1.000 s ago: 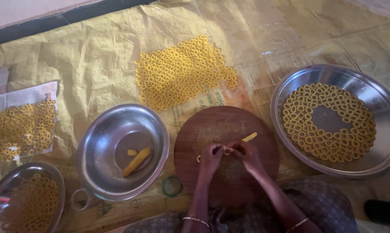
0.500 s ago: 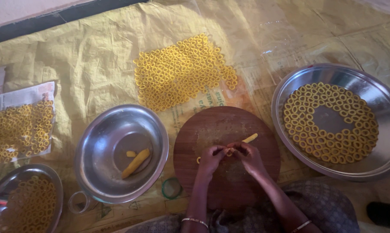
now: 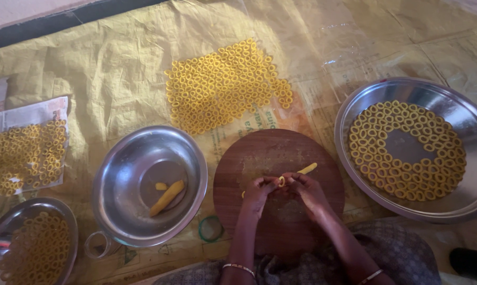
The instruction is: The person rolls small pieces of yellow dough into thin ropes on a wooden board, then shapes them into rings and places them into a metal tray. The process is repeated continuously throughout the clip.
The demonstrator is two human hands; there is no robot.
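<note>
Over a round brown wooden board [image 3: 270,153], my left hand [image 3: 258,192] and my right hand [image 3: 308,191] meet, both pinching a thin yellow dough strip bent into a small ring [image 3: 281,181]. The strip's free end [image 3: 308,168] sticks out to the right on the board. Left of the board, a steel bowl [image 3: 117,174] holds a yellow dough roll [image 3: 167,198] and a small piece [image 3: 161,186].
A large steel plate [image 3: 460,206] at right holds several dough rings in circles. More rings [image 3: 222,87] lie on the yellow sheet behind the board, on newspaper [image 3: 27,153] at left, and in a steel plate [image 3: 32,248] at lower left. A green ring [image 3: 211,229] lies by the bowl.
My hands have stayed over the board, curling the dough strip tighter into a ring. The view has shifted slightly; nothing else moved.
</note>
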